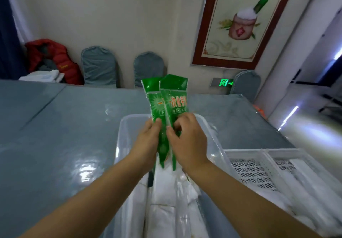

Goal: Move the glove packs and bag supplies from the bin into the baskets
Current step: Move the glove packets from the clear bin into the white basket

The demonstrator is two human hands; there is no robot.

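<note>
Two green glove packs are held upright above the clear plastic bin [127,126]. My left hand [148,141] grips the left green glove pack [154,106] near its lower half. My right hand [187,137] grips the right green glove pack [175,97], which overlaps the left one. Below my hands, the bin holds white bag supplies [166,197] in folded stacks. Two white slotted baskets [248,152] stand to the right of the bin, touching its side; the nearer part holds white bag packs [303,200].
The bin and baskets sit on a blue-grey table under a glossy cover [61,136]. Blue-covered chairs [100,67] line the far wall. A red jacket [53,58] lies at the back left. A framed picture [240,21] hangs on the wall.
</note>
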